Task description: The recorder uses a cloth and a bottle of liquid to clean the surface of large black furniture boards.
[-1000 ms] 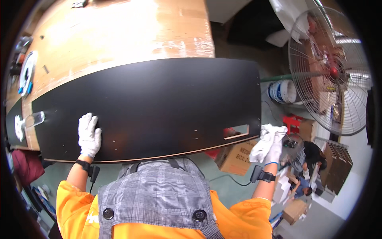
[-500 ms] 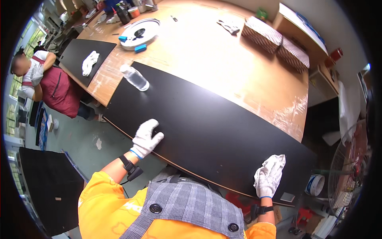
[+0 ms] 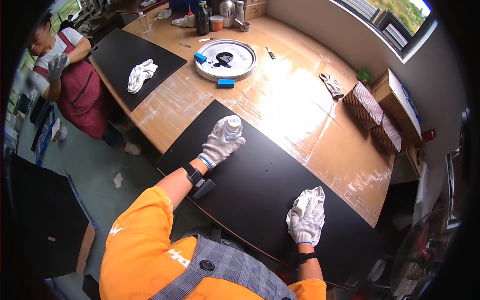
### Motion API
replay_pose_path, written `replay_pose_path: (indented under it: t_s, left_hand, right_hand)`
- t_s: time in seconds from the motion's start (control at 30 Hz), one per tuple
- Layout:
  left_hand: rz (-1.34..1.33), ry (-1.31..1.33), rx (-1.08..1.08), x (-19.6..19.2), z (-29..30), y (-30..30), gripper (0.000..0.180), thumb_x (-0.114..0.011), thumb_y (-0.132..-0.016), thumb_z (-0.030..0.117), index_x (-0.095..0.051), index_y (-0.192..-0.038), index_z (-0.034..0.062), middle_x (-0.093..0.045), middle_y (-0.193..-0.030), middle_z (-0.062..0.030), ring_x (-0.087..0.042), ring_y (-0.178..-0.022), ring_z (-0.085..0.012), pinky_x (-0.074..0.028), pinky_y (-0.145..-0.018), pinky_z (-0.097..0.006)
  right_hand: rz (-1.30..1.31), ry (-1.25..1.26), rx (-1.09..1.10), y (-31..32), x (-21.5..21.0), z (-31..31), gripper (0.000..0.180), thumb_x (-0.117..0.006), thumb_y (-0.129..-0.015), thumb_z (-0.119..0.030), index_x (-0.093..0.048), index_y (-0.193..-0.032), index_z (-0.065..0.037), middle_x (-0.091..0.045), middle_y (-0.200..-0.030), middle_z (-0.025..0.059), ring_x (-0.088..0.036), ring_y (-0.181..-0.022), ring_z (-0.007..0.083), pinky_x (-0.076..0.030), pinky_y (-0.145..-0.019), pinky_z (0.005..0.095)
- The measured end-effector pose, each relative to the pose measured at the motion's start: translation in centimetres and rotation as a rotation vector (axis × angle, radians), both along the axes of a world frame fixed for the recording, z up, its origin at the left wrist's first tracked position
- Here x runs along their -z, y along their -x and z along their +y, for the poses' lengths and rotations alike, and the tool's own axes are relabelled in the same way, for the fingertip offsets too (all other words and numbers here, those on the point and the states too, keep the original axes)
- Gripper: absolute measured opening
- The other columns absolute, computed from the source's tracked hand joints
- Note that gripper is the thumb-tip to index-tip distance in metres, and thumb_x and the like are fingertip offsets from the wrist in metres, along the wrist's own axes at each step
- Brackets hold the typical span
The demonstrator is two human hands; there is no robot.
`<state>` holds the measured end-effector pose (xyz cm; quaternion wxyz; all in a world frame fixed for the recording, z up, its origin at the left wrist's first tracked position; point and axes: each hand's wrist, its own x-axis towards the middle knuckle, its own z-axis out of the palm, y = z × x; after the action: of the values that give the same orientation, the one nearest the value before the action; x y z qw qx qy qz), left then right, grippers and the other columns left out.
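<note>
A long black panel (image 3: pixel 265 200) lies across the near side of the work table. My left hand (image 3: pixel 216 147), in a white knitted glove, wraps round a clear plastic bottle (image 3: pixel 234 131) with a white cap. The bottle is upright over the panel's far left part; whether its base touches the panel is hidden. My gloved right hand (image 3: pixel 307 225) grips a crumpled white cloth (image 3: pixel 311 197) and presses it on the panel's right part.
On the table (image 3: pixel 295 110) sit a round white lid (image 3: pixel 245 70) with dark liquid, blue blocks (image 3: pixel 225 83), a knife (image 3: pixel 270 52), gloves (image 3: pixel 331 86) and wrapped boxes (image 3: pixel 364 107). A person in a red apron (image 3: pixel 80 95) stands left by another black panel (image 3: pixel 120 55).
My left hand has moved forward from the panel's near edge and taken hold of the bottle. My right hand and the cloth appear farther left. The view has shifted.
</note>
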<state>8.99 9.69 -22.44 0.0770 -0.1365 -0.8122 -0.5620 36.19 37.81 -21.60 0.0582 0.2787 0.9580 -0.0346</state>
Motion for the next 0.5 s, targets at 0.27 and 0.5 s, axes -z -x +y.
replay_pose_path:
  t_s: [0.27, 0.5]
  left_hand:
    - [0.190, 0.036, 0.231, -0.2, 10.6, 3.5, 0.083, -0.083, -0.069, 0.032, -0.038, -0.132, 0.0028, -0.049, -0.123, -0.0175, -0.050, -0.117, -0.0301, -0.042, -0.101, -0.039]
    - [-0.030, 0.015, 0.367, -0.7, 20.6, 6.6, 0.085, -0.080, -0.072, 0.038, -0.039, -0.135, -0.0008, -0.046, -0.132, -0.0180, -0.046, -0.124, -0.0293, -0.037, -0.107, -0.035]
  right_hand:
    - [0.028, -0.027, -0.069, 2.3, -1.2, -1.5, 0.079, -0.057, -0.080, -0.046, -0.031, -0.148, -0.015, -0.022, -0.154, 0.0197, -0.025, -0.139, 0.0402, -0.019, -0.114, 0.0523]
    - [0.024, -0.036, -0.055, 2.5, -1.9, -1.9, 0.079, -0.061, -0.077, -0.044, -0.036, -0.145, -0.015, -0.027, -0.151, 0.0190, -0.029, -0.136, 0.0393, -0.025, -0.111, 0.0487]
